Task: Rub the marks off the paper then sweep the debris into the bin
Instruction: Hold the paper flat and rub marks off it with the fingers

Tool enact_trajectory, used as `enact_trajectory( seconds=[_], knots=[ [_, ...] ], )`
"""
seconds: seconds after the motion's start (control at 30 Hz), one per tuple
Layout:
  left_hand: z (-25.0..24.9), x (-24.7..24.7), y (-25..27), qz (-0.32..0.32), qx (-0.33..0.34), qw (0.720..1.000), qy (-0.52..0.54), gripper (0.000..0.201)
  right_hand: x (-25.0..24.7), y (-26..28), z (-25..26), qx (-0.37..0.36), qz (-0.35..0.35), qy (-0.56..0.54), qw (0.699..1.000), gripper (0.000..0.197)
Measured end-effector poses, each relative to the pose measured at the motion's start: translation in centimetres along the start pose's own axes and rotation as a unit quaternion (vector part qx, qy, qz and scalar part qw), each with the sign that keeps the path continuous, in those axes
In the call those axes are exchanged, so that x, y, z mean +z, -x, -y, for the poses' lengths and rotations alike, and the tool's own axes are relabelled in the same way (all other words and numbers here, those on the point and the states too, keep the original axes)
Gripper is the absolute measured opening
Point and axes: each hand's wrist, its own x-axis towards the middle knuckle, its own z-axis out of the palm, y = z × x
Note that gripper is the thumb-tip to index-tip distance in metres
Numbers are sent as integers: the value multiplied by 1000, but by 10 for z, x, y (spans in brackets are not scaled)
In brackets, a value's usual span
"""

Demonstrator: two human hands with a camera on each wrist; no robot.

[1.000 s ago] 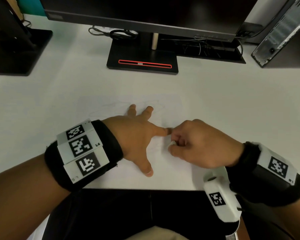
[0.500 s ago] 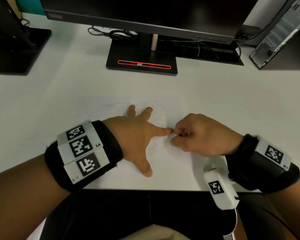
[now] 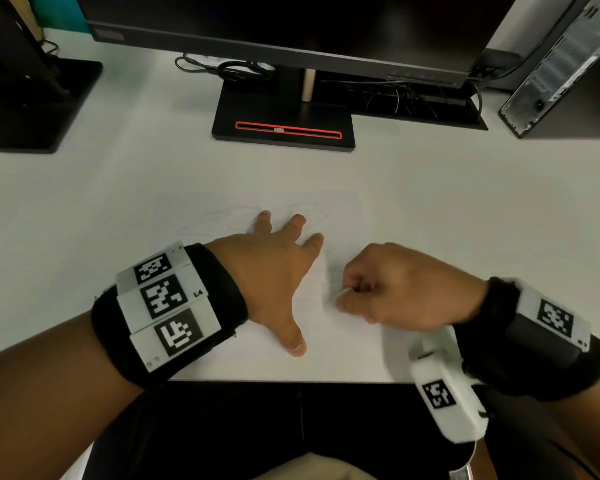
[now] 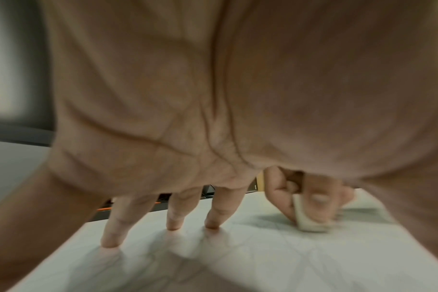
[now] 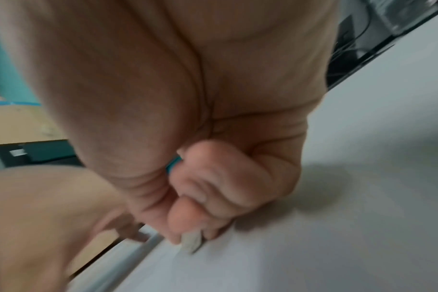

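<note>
The right hand (image 3: 400, 289) has its grip closed on a small pale eraser (image 4: 313, 218), thumb on one face and curled fingers on the other, and the eraser's lower edge touches the paper (image 3: 326, 362); in the right wrist view the eraser (image 5: 191, 242) pokes out below the fingertips against the sheet, and in the head view only a sliver of it (image 3: 344, 292) shows between thumb and forefinger. A bit of blue shows inside the curled fingers in the right wrist view, too small to identify. The left hand (image 3: 274, 275) has an open grip: its fingers are spread and straight, fingertips (image 4: 173, 223) and thumb pressed on the paper just left of the eraser, with a small gap between the two hands. The paper lies flat on the white desk (image 3: 465, 220), its near edge close to the desk's front edge. Faint pencil marks (image 3: 222, 223) run across the far part of the sheet beyond the left fingertips, and thin lines also cross the paper near the eraser in the left wrist view. Both wrists wear black bands with white coded tags. At the back of the desk stands a monitor (image 3: 291, 26) on a black base (image 3: 284, 126) with a red-outlined slot, cables (image 3: 236, 69) behind it, another black stand (image 3: 32, 105) to the far left and a computer case (image 3: 561, 64) to the far right.
</note>
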Motion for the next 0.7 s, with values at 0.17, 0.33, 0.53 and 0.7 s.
enact_trajectory(
  seconds=[0.17, 0.33, 0.53, 0.7],
  knots=[
    [1, 1, -2, -2, -1, 1000, 2, 145, -10, -10, -7, 24, -63, -9, 998, 33],
    [-1, -2, -3, 3, -4, 1000, -4, 146, -10, -9, -8, 26, -13, -6, 1000, 34],
    [-6, -6, -4, 8, -9, 1000, -16, 145, -6, -12, -3, 7, -9, 4, 1000, 35],
    [-5, -6, -3, 10, -8, 1000, -12, 145, -21, -17, -15, 44, -13, -15, 999, 34]
  ],
)
